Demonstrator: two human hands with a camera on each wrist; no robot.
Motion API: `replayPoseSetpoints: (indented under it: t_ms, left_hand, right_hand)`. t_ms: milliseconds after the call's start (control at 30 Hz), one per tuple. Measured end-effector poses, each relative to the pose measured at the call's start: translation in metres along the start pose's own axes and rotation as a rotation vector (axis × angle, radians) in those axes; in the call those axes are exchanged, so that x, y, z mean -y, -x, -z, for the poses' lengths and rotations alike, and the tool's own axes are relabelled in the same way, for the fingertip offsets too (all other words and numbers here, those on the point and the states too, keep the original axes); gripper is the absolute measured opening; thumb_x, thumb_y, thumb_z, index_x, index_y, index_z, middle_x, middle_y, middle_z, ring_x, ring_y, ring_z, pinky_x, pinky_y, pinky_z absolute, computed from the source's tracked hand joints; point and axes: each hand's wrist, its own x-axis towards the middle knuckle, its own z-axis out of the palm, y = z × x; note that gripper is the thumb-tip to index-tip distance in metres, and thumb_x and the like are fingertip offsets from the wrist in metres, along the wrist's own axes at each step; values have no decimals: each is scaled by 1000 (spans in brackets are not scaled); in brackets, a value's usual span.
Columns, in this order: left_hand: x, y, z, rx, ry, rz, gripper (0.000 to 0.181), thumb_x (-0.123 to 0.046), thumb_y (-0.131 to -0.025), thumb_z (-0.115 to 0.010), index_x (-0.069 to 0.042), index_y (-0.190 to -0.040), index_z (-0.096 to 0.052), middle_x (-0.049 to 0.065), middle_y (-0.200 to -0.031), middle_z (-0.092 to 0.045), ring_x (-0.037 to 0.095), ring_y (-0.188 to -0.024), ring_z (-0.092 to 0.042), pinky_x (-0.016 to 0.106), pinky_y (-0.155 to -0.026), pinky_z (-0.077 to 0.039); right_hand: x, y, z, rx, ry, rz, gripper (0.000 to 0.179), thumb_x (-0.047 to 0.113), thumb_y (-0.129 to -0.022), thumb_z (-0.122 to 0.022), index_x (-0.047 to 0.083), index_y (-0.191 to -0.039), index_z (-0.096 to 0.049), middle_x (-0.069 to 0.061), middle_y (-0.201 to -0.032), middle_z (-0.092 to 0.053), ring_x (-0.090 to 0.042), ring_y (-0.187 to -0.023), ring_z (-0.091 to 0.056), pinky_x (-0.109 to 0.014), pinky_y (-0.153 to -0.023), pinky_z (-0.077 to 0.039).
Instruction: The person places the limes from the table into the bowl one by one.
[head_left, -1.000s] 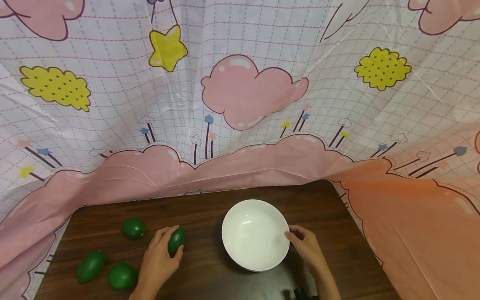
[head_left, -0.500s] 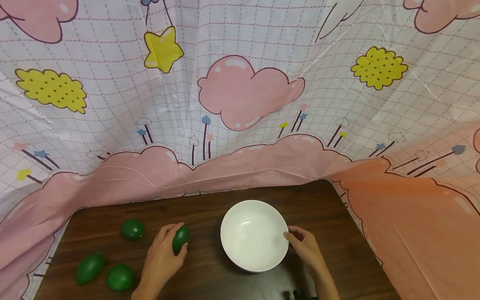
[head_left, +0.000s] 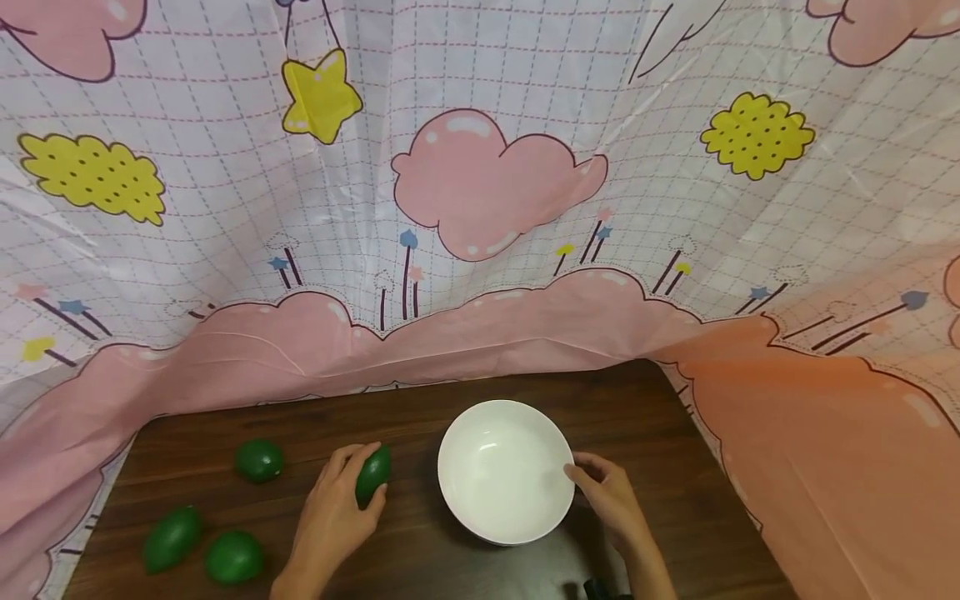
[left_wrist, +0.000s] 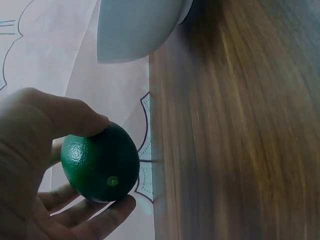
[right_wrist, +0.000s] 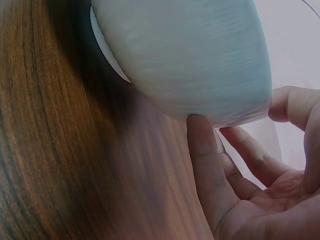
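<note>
My left hand (head_left: 336, 508) grips a dark green lime (head_left: 373, 475) between thumb and fingers, to the left of a white bowl (head_left: 506, 472). In the left wrist view the held lime (left_wrist: 100, 162) shows its stem end and seems to be above the tabletop, with the bowl (left_wrist: 137, 30) beyond it. At the bowl's right side, my right hand (head_left: 611, 493) pinches the rim, thumb at the edge and fingers against the outer wall. That wall of the bowl (right_wrist: 185, 55) fills much of the right wrist view. The bowl stands upright, and its visible inside holds nothing.
Several more limes lie at the left of the dark wooden table (head_left: 420, 417): one lime (head_left: 258, 460) farther back, another lime (head_left: 172, 539) and a third lime (head_left: 234, 557) nearer. A small black object (head_left: 596, 590) shows at the front edge. A patterned cloth (head_left: 495, 333) hangs behind.
My left hand has moved a little to the right with the lime, closer to the bowl. The right hand keeps its hold on the bowl, which stays in place. The view has shifted slightly.
</note>
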Motion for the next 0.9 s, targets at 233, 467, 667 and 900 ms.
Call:
replayPoseSetpoints:
  t_ms: [233, 467, 667, 900]
  left_hand:
    - [-7, -2, -6, -14, 22, -22, 65, -14, -84, -87, -19, -144, -64, 12, -137, -64, 37, -117, -69, 55, -86, -62]
    - [-9, -6, -9, -25, 16, -56, 66, -14, -82, -88, -19, -143, -64, 12, -136, -64, 36, -116, -69, 55, -83, -62]
    - [-19, -15, -12, -11, 26, -85, 65, -14, -83, -87, -21, -144, -63, 11, -138, -63, 36, -118, -69, 54, -85, -63]
    - [-29, -21, -15, -9, 29, -107, 66, -14, -83, -88, -22, -144, -63, 11, -139, -63, 34, -119, -69, 51, -86, -63]
  right_hand:
    - [0, -2, -2, 19, 5, 8, 38, 16, -100, -73, -7, -129, -67, -19, -116, -74, -21, -94, -75, -39, -80, -67]
    - [2, -3, -7, 23, -9, 15, 32, 13, -100, -72, -7, -125, -70, -18, -111, -75, -21, -90, -74, -38, -77, -67]
    - [0, -2, -1, 15, -11, 12, 34, 13, -100, -72, -7, -126, -68, -21, -116, -74, -23, -94, -75, -36, -78, -67]
    - [-1, -1, 3, 16, -7, 9, 37, 16, -100, -73, -7, -128, -68, -22, -120, -73, -25, -98, -75, -37, -81, -67]
